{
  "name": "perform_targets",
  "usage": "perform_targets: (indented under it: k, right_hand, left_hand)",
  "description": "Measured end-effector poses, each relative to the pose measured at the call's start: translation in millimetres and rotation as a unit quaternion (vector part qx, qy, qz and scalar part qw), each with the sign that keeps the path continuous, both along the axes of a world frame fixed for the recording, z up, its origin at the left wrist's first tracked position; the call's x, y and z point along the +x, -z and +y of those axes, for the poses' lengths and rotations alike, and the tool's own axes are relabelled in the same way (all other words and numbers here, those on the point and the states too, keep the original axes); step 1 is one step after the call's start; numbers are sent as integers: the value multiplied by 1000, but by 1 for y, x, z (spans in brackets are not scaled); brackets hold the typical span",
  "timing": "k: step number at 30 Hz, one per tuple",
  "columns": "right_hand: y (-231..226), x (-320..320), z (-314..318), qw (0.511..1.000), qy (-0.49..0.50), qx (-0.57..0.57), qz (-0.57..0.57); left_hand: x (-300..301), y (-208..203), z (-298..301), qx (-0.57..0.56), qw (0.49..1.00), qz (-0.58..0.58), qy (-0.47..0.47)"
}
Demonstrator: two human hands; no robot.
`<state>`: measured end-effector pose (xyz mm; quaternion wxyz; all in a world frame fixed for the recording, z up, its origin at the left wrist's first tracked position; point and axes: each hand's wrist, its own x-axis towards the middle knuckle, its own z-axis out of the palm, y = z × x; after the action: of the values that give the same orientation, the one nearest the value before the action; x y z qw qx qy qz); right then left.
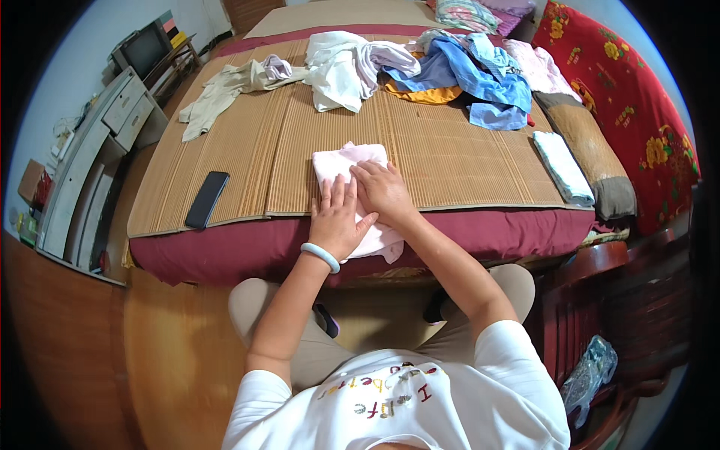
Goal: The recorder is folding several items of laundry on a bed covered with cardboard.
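A pale pink cloth garment, folded into a narrow strip, lies at the near edge of the bed mat, its lower end hanging over the edge. Flat on its left side rests my left hand, fingers stretched out, with a pale bangle round the wrist. My right hand presses on the upper right part of the same garment, its fingers extended. Neither hand grips the cloth. Part of the garment is hidden beneath both hands.
On the woven mat lie a black phone, beige clothing, white clothing, a blue clothing pile and a folded white cloth. A dark wooden chair stands right, a desk left.
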<state>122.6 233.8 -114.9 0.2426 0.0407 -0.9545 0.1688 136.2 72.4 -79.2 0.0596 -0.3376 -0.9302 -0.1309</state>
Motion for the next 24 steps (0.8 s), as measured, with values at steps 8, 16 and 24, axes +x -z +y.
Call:
perform_targets:
  k: [8,16,24]
  right_hand:
    - [10,9,14,994,3,-84,76]
    - [10,13,10,970,131,-202,15]
    - [-45,-4,49,817,107,-422,-379]
  left_hand:
    - [-17,27,0,14,1000,3,11]
    - [-39,38,-13,205,975,-87,18]
    - [-66,45,-24,290,938,-184,-49]
